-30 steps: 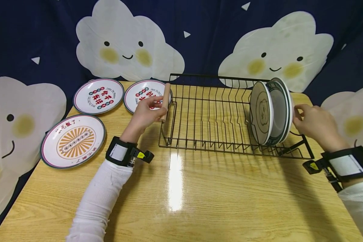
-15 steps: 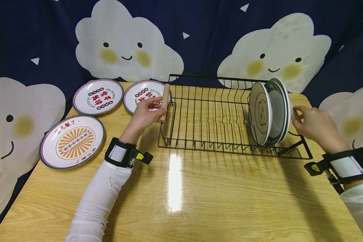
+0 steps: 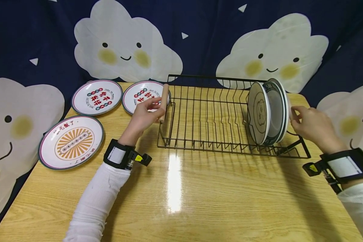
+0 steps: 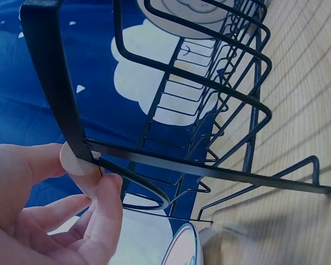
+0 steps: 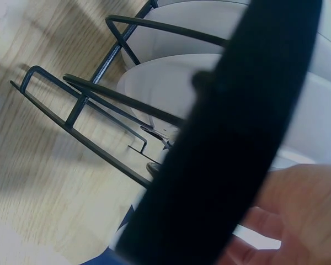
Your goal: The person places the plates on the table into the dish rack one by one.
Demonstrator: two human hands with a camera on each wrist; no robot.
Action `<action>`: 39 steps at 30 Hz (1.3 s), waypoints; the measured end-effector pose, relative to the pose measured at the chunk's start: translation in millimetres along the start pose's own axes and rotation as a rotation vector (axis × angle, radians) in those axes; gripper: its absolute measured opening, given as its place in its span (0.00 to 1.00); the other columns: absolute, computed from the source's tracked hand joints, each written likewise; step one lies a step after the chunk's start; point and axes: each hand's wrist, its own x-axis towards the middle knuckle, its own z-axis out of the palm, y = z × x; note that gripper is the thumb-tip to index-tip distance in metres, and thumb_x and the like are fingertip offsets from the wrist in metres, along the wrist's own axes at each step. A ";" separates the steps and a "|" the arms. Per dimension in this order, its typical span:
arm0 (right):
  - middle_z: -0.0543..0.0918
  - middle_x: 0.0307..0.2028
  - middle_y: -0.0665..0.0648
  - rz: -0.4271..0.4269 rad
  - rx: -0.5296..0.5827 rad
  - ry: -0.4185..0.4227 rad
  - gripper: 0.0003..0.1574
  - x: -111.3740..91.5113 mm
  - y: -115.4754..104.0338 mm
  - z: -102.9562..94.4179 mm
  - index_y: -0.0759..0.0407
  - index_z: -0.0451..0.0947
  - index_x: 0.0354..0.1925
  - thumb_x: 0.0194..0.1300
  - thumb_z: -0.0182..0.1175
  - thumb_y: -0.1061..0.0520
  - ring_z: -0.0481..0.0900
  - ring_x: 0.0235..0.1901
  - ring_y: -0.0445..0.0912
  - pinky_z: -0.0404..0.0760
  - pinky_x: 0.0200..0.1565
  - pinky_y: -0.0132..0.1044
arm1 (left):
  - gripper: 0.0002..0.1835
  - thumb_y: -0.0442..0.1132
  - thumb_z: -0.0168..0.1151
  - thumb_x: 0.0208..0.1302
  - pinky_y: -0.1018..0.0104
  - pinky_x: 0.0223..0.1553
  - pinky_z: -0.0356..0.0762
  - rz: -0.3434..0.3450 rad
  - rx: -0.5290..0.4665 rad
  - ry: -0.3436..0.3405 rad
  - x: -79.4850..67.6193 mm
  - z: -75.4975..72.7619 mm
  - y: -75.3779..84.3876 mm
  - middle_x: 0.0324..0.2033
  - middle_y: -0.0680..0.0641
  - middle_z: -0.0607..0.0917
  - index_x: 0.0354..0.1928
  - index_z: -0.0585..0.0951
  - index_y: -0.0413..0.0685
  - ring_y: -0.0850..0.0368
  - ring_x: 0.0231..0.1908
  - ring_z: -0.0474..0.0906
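A black wire dish rack [image 3: 305,148] stands on the table. My left hand [image 3: 143,114] pinches the pale wooden handle [image 3: 164,104] at its left end between thumb and fingers; the left wrist view shows this handle [image 4: 80,165] beside a thick black bar. At the rack's right end, the curled fingers of my right hand [image 3: 313,126] pinch beside the dishes. Their exact hold is hidden by the dishes and, in the right wrist view, by a blurred black bar [image 5: 220,143]. Upright in the rack's right part are a patterned plate [image 3: 257,112], a bowl [image 3: 275,106] and another dish behind.
Three printed plates lie flat on the left: one at the back left [image 3: 96,107], one beside the rack [image 3: 136,90], and a larger one [image 3: 45,148] in front. A navy cloth [image 3: 199,20] with white clouds hangs behind the wooden table [image 3: 217,198].
The view shifts slightly, so everything slides a little leftward in the picture. Both hands stay where they are at the rack's ends.
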 end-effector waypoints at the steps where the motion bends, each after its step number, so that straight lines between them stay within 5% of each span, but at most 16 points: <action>1: 0.78 0.35 0.76 -0.004 0.000 0.003 0.23 -0.1 0.2 0.2 0.72 0.70 0.51 0.61 0.51 0.59 0.75 0.33 0.66 0.72 0.30 0.60 | 0.26 0.34 0.57 0.60 0.68 0.32 0.82 0.004 0.000 0.001 -0.2 -0.2 -0.6 0.45 0.40 0.74 0.62 0.70 0.45 0.61 0.31 0.77; 12: 0.79 0.34 0.75 -0.013 0.005 0.033 0.22 -0.4 0.8 0.3 0.72 0.71 0.50 0.61 0.51 0.59 0.75 0.31 0.66 0.72 0.29 0.61 | 0.22 0.39 0.53 0.66 0.57 0.41 0.82 -0.010 -0.011 0.010 -4.1 -11.5 -11.0 0.41 0.43 0.74 0.60 0.71 0.39 0.57 0.33 0.80; 28: 0.79 0.34 0.75 -0.010 -0.001 0.038 0.22 -1.8 -1.1 -0.2 0.73 0.71 0.50 0.60 0.51 0.60 0.75 0.31 0.66 0.71 0.28 0.60 | 0.23 0.42 0.51 0.67 0.60 0.45 0.81 -0.137 0.134 0.094 -23.2 -53.6 -34.2 0.43 0.42 0.72 0.61 0.69 0.40 0.43 0.47 0.75; 39: 0.79 0.32 0.74 -0.014 -0.001 0.049 0.21 -2.4 -1.2 0.1 0.72 0.71 0.49 0.60 0.51 0.60 0.75 0.29 0.65 0.71 0.26 0.60 | 0.25 0.41 0.51 0.66 0.62 0.44 0.81 -0.222 0.156 0.151 -19.7 -71.8 -51.6 0.45 0.39 0.74 0.62 0.66 0.36 0.57 0.37 0.76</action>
